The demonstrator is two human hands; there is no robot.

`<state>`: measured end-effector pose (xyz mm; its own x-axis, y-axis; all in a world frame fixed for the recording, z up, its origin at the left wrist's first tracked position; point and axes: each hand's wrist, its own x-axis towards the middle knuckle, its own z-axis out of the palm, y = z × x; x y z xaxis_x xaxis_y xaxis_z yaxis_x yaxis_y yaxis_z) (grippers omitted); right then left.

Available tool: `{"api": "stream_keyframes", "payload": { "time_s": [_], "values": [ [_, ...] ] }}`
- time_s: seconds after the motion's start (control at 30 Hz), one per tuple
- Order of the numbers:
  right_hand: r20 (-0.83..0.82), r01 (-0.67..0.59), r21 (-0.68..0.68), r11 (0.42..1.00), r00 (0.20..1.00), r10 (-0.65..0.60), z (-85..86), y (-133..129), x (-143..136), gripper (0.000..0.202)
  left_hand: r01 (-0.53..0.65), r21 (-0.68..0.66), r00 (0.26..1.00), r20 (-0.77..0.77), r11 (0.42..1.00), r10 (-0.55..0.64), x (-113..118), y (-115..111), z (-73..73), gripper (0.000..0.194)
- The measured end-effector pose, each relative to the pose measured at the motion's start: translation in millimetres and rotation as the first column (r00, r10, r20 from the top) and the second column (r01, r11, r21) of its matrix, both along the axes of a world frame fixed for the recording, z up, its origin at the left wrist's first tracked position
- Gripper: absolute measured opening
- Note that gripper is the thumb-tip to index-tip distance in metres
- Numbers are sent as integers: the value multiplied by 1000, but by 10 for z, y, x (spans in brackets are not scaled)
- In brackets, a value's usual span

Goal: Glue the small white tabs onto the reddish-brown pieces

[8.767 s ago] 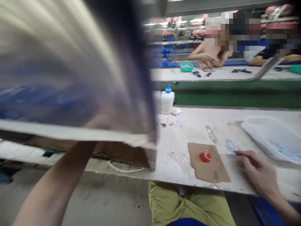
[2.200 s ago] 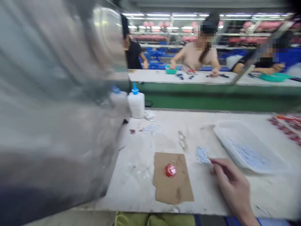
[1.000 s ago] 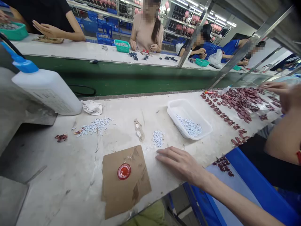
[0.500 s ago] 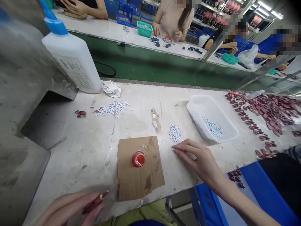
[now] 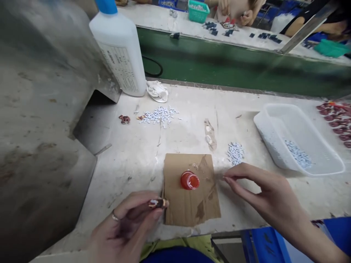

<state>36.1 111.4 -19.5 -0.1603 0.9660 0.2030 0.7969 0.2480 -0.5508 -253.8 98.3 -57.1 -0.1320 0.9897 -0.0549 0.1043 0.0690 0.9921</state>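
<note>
Between the thumb and fingers of my left hand point(image 5: 131, 223) is a small dark brown piece point(image 5: 158, 203) with pale and tan parts, held at the left edge of the cardboard point(image 5: 178, 212). A small red pot point(image 5: 189, 180) stands on that cardboard. My right hand point(image 5: 265, 193) is pinched just right of the cardboard; a tiny pale bit point(image 5: 224, 178) shows at the fingertips. Just above these fingertips lies a small pile of pale blue-white pieces point(image 5: 235, 153). A larger scattered pile point(image 5: 160, 115) lies at the upper left of the table.
A white bottle point(image 5: 120, 54) and crumpled white cloth point(image 5: 157, 91) stand at the back left, beside a metal housing point(image 5: 41, 128). At the right is a translucent tub point(image 5: 326, 166) holding small pieces. Dark red parts point(image 5: 338, 122) lie beyond it. Other people's hands work across the green divider.
The view has turned left and down. My left hand has come up to the cardboard's edge with the brown piece. My right hand has moved closer to the cardboard, still pinched.
</note>
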Motion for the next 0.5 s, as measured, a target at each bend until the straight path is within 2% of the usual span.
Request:
{"api": "stream_keyframes", "payload": {
  "time_s": [0.07,0.1,0.23,0.37,0.5],
  "values": [
    [-86,-19,-20,1000,996,17,31,32,-152,8,106,70,993,-65,992,-102,-83,21,-17,9],
    [-121,-33,-28,999,992,30,45,47,-220,9,103,92,991,-94,990,-95,-105,28,-23,10],
    [-169,-88,-28,996,982,82,89,90,-388,14,5,95,998,-66,996,1,-39,26,-21,12],
    [-175,-119,-65,991,979,106,117,97,-435,14,-186,1,983,-10,983,186,94,1,6,18],
    [-171,-133,-57,989,978,122,128,87,-466,14,-169,2,986,-16,986,169,146,-20,48,15]
  ]
}}
